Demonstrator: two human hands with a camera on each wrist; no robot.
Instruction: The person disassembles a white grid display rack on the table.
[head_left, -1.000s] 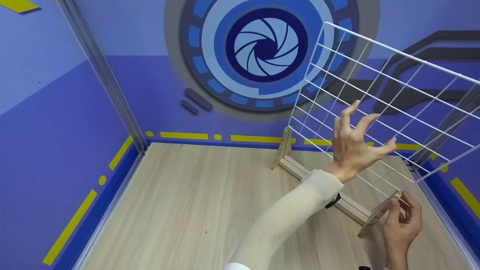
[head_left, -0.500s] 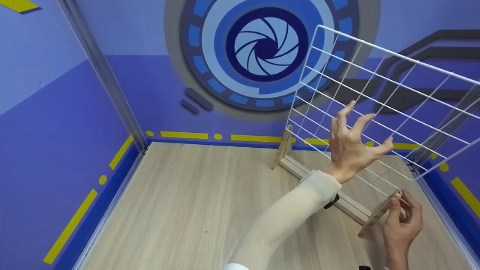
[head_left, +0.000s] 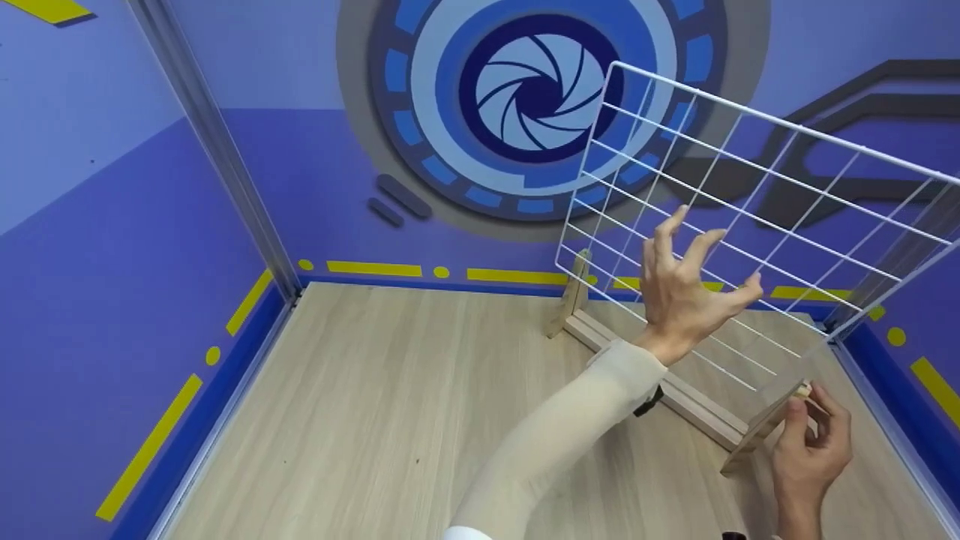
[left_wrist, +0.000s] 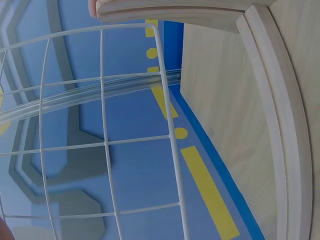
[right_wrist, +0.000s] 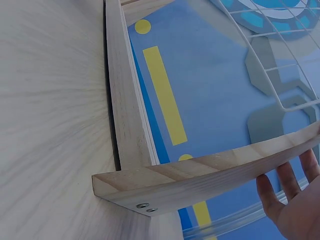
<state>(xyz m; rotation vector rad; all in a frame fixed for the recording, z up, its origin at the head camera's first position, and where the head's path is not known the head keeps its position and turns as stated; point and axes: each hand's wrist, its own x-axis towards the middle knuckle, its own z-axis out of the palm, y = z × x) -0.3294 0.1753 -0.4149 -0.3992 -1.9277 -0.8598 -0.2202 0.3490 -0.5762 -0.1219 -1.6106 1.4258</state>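
A white wire grid panel (head_left: 750, 142) leans over a wooden stand, gripped by my left hand (head_left: 679, 300) with bent, spread fingers at its wires. The stand has two uprights joined by a grooved wooden bar (head_left: 701, 412). My right hand (head_left: 814, 446) holds the near upright (head_left: 761, 429) around its top end, fingers on its outer side. The far upright (head_left: 574, 296) stands beside the grid's lower left corner. In the left wrist view, the grid's edge (left_wrist: 175, 160) hangs apart from the bar (left_wrist: 280, 125). Two screws (right_wrist: 143, 205) show at the near upright's foot in the right wrist view.
The stand rests on a light wood-grain tabletop (head_left: 375, 420). Blue and purple printed walls (head_left: 285, 180) close it in at the back and sides, with a metal post (head_left: 210, 142) in the left corner. A dark small object (head_left: 733, 535) shows at the bottom edge.
My left hand and the wire grid have moved left and slightly down, so the grid's lower left corner has shifted past the far upright. My right hand stays at the near upright.
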